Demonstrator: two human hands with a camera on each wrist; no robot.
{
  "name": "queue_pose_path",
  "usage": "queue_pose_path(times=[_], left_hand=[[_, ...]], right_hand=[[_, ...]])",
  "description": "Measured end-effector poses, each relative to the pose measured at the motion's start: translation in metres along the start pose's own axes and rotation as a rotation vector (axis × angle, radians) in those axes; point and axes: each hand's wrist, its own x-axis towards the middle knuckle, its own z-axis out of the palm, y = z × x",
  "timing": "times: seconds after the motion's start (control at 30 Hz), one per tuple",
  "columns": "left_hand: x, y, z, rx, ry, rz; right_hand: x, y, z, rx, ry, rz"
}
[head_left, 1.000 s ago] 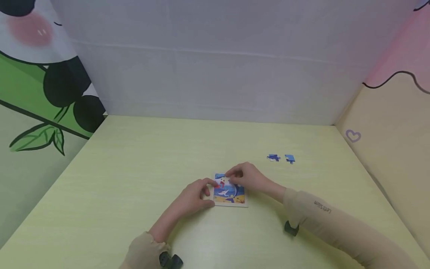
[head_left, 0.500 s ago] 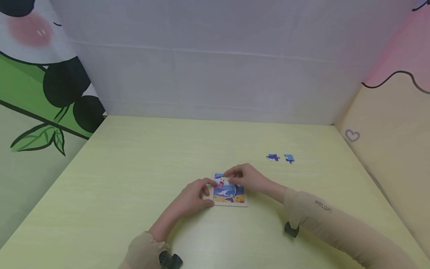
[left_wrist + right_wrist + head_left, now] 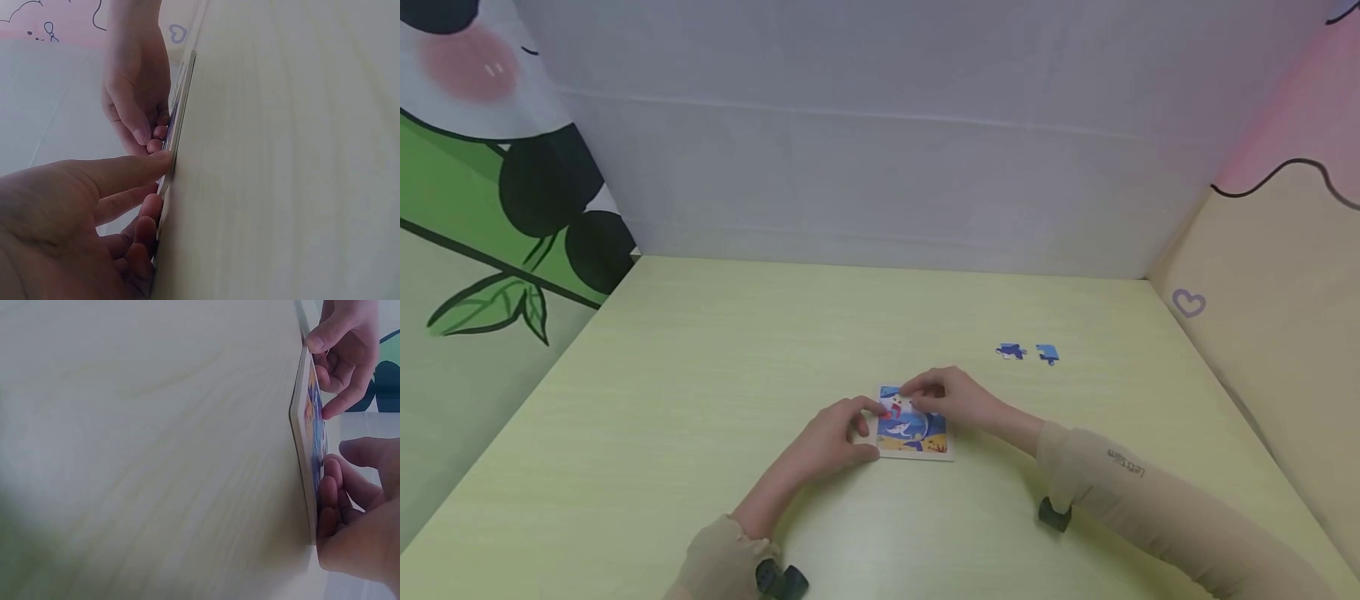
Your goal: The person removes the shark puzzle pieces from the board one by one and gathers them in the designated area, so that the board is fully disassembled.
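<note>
In the head view a small square jigsaw puzzle (image 3: 906, 431) in a pale tray (image 3: 925, 456) lies flat on the table, its picture showing blue sea and sand. My left hand (image 3: 829, 440) holds the tray's left side. Its thumb is on the lower left corner and its index finger touches the picture's left edge. Across the upper right of the puzzle my right hand (image 3: 958, 398) lies with its fingertips on the picture. In the right wrist view its thumb (image 3: 359, 452) stands apart from the fingers, with nothing visible between them. The hand hides the picture's upper right.
Two loose blue puzzle pieces lie on the table (image 3: 737, 350) behind the right hand: a dark one (image 3: 1011, 352) and a lighter one (image 3: 1047, 354). A pale panel (image 3: 880, 167) closes off the back, with printed panels at both sides.
Almost nothing differs. My right hand sits very slightly lower than before; the left hand, the puzzle and the loose pieces stay in place.
</note>
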Motion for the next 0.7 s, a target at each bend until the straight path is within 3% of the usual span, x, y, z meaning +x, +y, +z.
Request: queue_pose_path(times=[0.4,0.57,0.7], left_hand=[[0.001,0.0,0.0,0.004,0.007,0.01],[0.001,-0.002,0.001,0.016,0.014,0.035],[0.001,-0.002,0.002,0.009,0.009,0.014]], right_hand=[[0.002,0.003,0.004,-0.035,-0.013,-0.06],[0.001,0.0,0.008,-0.049,0.038,-0.043],[0.0,-0.003,0.011,-0.07,0.095,-0.05]])
